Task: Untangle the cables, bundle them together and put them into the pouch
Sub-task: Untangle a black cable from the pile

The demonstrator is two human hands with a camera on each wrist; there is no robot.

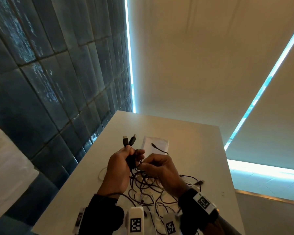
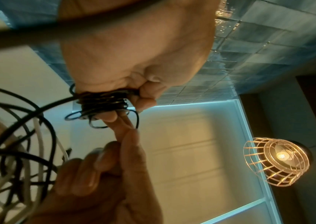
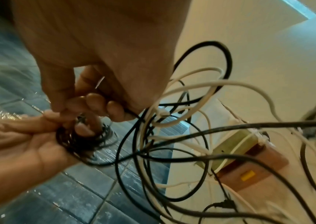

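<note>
My left hand (image 1: 126, 158) grips a small coil of black cable (image 2: 103, 103), with two black USB plugs (image 1: 129, 140) sticking up past its thumb. Close beside it, my right hand (image 1: 153, 164) pinches a black strand (image 3: 132, 114) running from that coil. Both hands hover above a tangle of black and white cables (image 1: 146, 189) lying on the white table (image 1: 193, 150). The same tangle (image 3: 182, 121) fills the right wrist view. A flat white pouch (image 1: 155, 145) lies just beyond the hands, with a thin black cable end across it.
A dark blue tiled wall (image 1: 49, 73) runs along the table's left edge. The table's right edge (image 1: 227, 167) drops to a lit floor. Cable plugs (image 1: 200, 182) lie to the right of my right wrist. A caged lamp (image 2: 276, 160) shows in the left wrist view.
</note>
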